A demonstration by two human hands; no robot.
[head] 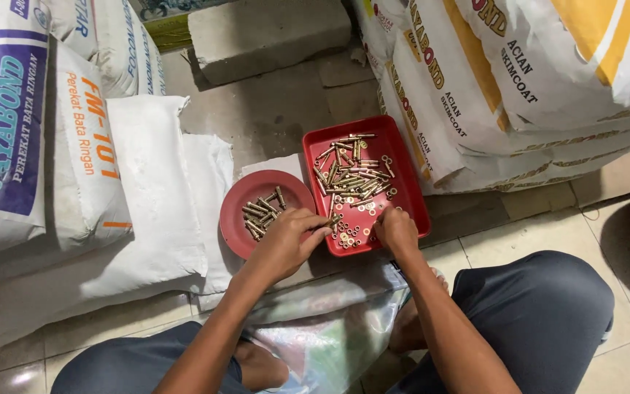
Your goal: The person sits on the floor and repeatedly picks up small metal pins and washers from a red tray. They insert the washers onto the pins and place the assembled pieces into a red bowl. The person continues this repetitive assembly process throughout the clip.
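Left hand (286,237) pinches a brass bolt (332,220) at the red square tray (411,191) edge; right hand (397,230) fingers curl over loose washers (353,235). Looks like mid-assembly, beside the round red plate (236,222) of finished bolts; threading needs a steady lineup.

Floor (621,284): pale tiles at 4 o'clock, bare concrete at 12.
Sacks (30,146): stacked at 9 and 2 o'clock.
Block (267,33): grey, at 12 o'clock.
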